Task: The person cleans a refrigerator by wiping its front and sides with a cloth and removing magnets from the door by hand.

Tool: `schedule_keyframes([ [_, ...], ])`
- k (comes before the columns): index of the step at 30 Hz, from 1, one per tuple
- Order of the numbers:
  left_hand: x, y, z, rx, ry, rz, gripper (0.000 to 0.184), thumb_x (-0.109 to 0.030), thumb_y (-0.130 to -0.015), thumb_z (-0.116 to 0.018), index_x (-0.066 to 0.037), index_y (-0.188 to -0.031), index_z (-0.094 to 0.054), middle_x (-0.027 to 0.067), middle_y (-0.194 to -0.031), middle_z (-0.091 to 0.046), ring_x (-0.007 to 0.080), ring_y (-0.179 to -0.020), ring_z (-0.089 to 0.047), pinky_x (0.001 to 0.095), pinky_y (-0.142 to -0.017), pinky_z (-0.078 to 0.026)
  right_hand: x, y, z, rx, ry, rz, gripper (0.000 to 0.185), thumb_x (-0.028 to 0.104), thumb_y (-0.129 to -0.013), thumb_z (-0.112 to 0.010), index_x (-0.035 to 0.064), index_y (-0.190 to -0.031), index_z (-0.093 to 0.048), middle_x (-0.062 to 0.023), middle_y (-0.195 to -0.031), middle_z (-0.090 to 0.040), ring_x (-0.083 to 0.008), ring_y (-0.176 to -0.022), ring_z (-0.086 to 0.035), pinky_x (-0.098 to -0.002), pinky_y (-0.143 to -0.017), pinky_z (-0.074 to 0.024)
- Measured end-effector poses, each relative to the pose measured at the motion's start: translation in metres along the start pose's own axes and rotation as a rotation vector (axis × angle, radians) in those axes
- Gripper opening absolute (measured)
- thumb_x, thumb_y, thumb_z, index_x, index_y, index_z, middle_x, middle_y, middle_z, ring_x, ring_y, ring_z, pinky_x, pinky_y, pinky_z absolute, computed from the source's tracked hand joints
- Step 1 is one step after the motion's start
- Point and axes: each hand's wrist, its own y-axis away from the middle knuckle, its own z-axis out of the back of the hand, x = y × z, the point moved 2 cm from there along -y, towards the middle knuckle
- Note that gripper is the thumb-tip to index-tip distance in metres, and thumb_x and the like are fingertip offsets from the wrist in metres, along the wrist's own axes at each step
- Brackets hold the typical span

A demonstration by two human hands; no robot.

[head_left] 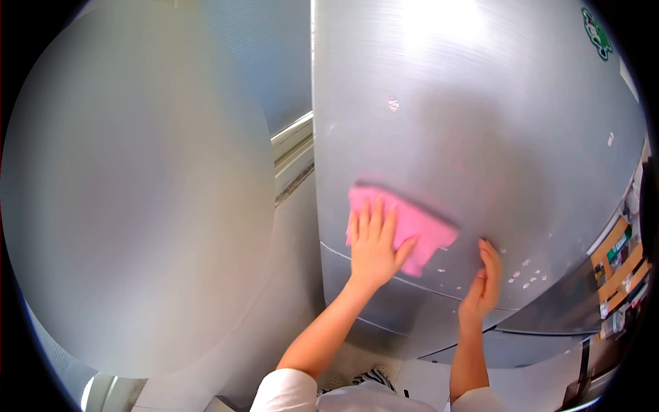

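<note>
My left hand (375, 247) lies with fingers spread on a pink cloth (427, 232), pressing it against a silver metal door (384, 151) that looks like a refrigerator's. The cloth is folded or bunched, and its lower corner hangs below the thumb. To the right, my right hand (483, 281) is held edge-on near the door, fingers stretched out and nothing in them. Whether it touches the door I cannot tell. Several small whitish patches (527, 275) mark the surface close to the right hand, and another patch (392, 104) sits higher up.
A green sticker (597, 34) is on the door's upper right. On the left a large, blurred, pale rounded shape (137, 192) fills the view. Behind it are a window frame (294, 144) and a white wall. Shelves with packed items (621, 268) stand far right.
</note>
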Motion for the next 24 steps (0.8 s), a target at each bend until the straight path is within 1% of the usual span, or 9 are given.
schedule_keyframes([
  [4,0.045,0.086,-0.003,0.104,0.000,0.214,0.072,-0.036,-0.082,-0.066,0.008,-0.133,-0.042,0.0293,-0.144,-0.033,0.0461,-0.136,-0.025,0.0563,-0.112,-0.016,-0.016,0.020,0.027,-0.043,0.065,-0.113,0.040,-0.008,-0.085,-0.032,-0.0048,-0.117,-0.056,-0.0162,-0.122,-0.058,-0.0304,-0.116,-0.053,-0.0364,-0.099,-0.0393],
  [6,0.055,0.099,-0.006,0.224,0.038,0.263,0.074,-0.026,-0.081,-0.064,0.011,-0.136,-0.033,0.0318,-0.146,-0.024,0.0479,-0.139,-0.016,0.0564,-0.114,-0.010,-0.026,0.026,0.037,-0.064,0.063,-0.058,0.037,-0.007,-0.087,-0.033,-0.0042,-0.116,-0.056,-0.0154,-0.119,-0.059,-0.0270,-0.109,-0.054,-0.0340,-0.095,-0.0409],
  [7,0.048,0.088,0.001,0.206,0.121,0.271,0.078,-0.021,-0.079,-0.059,0.011,-0.141,-0.024,0.0313,-0.150,-0.017,0.0481,-0.140,-0.009,0.0557,-0.114,-0.006,-0.030,0.027,0.039,-0.062,0.056,-0.046,0.037,-0.007,-0.087,-0.033,-0.0042,-0.116,-0.056,-0.0154,-0.119,-0.059,-0.0270,-0.109,-0.054,-0.0340,-0.095,-0.0409],
  [10,0.053,0.023,0.010,0.113,0.044,0.218,0.085,-0.021,-0.079,-0.059,0.011,-0.144,-0.014,0.0330,-0.151,-0.008,0.0499,-0.140,-0.001,0.0554,-0.114,-0.003,-0.039,0.022,0.040,-0.059,0.035,-0.071,0.035,-0.006,-0.088,-0.034,-0.0034,-0.115,-0.056,-0.0134,-0.110,-0.060,-0.0238,-0.101,-0.055,-0.0318,-0.090,-0.0417],
  [12,0.051,-0.043,0.033,0.012,0.051,0.095,0.081,-0.022,-0.082,-0.055,0.009,-0.145,-0.014,0.0297,-0.152,-0.008,0.0489,-0.141,-0.002,0.0555,-0.114,-0.003,-0.038,0.019,0.041,-0.090,-0.012,-0.152,0.033,-0.006,-0.088,-0.035,-0.0025,-0.112,-0.057,-0.0112,-0.104,-0.058,-0.0207,-0.095,-0.054,-0.0290,-0.084,-0.0416],
  [15,0.051,-0.112,0.053,-0.068,0.075,0.051,0.076,-0.022,-0.085,-0.051,0.007,-0.146,-0.016,0.0266,-0.154,-0.008,0.0481,-0.141,-0.002,0.0552,-0.114,-0.003,-0.044,0.020,0.042,-0.066,0.035,-0.152,0.030,-0.005,-0.088,-0.036,-0.0015,-0.109,-0.058,-0.0102,-0.102,-0.057,-0.0189,-0.093,-0.053,-0.0273,-0.081,-0.0406],
  [17,0.050,-0.129,0.057,-0.197,0.089,0.023,0.075,-0.015,-0.081,-0.053,0.003,-0.146,-0.020,0.0239,-0.153,-0.015,0.0429,-0.142,-0.011,0.0534,-0.115,-0.007,-0.046,0.021,0.040,-0.071,0.048,-0.115,0.029,-0.005,-0.088,-0.037,-0.0012,-0.107,-0.059,-0.0102,-0.103,-0.057,-0.0187,-0.093,-0.052,-0.0269,-0.080,-0.0403],
  [20,0.060,-0.104,0.048,-0.157,0.093,0.008,0.074,-0.015,-0.080,-0.053,0.004,-0.145,-0.023,0.0247,-0.153,-0.016,0.0444,-0.141,-0.012,0.0532,-0.115,-0.008,-0.046,0.023,0.035,-0.089,0.056,-0.074,0.029,-0.005,-0.088,-0.038,-0.0008,-0.106,-0.059,-0.0105,-0.104,-0.057,-0.0192,-0.093,-0.051,-0.0269,-0.079,-0.0399],
  [24,0.080,0.005,0.014,-0.009,0.095,0.174,0.074,-0.015,-0.077,-0.057,0.008,-0.141,-0.028,0.0294,-0.151,-0.017,0.0496,-0.139,-0.012,0.0536,-0.114,-0.012,-0.045,0.023,0.035,-0.087,0.091,-0.022,0.029,-0.006,-0.086,-0.039,-0.0011,-0.104,-0.060,-0.0122,-0.106,-0.057,-0.0221,-0.094,-0.051,-0.0278,-0.077,-0.0420],
])
